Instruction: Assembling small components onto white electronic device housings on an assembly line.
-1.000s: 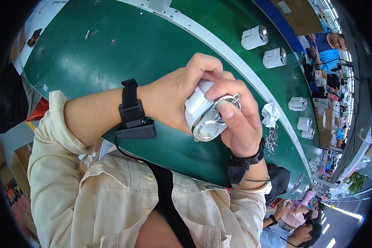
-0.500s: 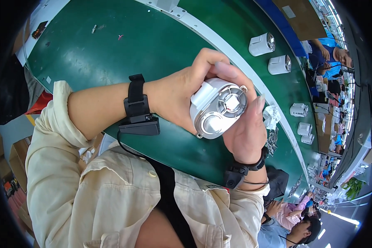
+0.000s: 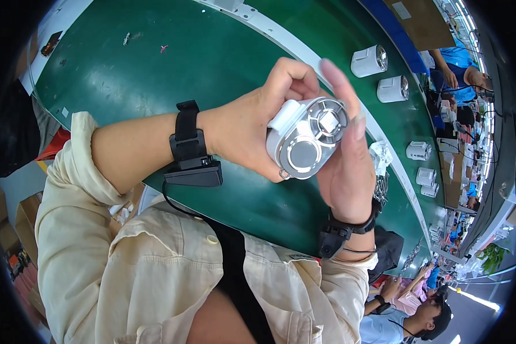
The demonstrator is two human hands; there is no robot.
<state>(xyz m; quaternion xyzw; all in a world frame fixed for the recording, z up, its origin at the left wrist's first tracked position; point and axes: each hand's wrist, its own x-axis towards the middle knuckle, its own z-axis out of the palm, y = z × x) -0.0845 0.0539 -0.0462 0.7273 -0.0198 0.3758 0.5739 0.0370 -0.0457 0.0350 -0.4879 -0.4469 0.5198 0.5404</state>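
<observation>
A white device (image 3: 305,137) has a shiny silver front with two round parts: a spoked ring around a bright square, and a plain mirror-like disc. A small metal ring sits at its lower edge. My left hand (image 3: 249,129) is closed around its left side, thumb below and fingers curled above. My right hand (image 3: 350,172) is at the device's right side, index finger and thumb raised and apart, the finger slightly blurred. Its other fingers are hidden behind the device, and I cannot tell whether they touch it. Both wrists wear black straps with small boxes.
Green tabletop (image 3: 155,86) lies beneath, crossed by a curved white rail (image 3: 304,51). Beyond the rail stand several similar white devices (image 3: 368,61). Crumpled clear plastic (image 3: 379,156) and metal chains (image 3: 380,189) lie right of my hand. Co-workers (image 3: 410,315) sit along the table.
The device has tilted and risen slightly, so its lower disc no longer glares. My right fingers have straightened and lifted from its upper edge.
</observation>
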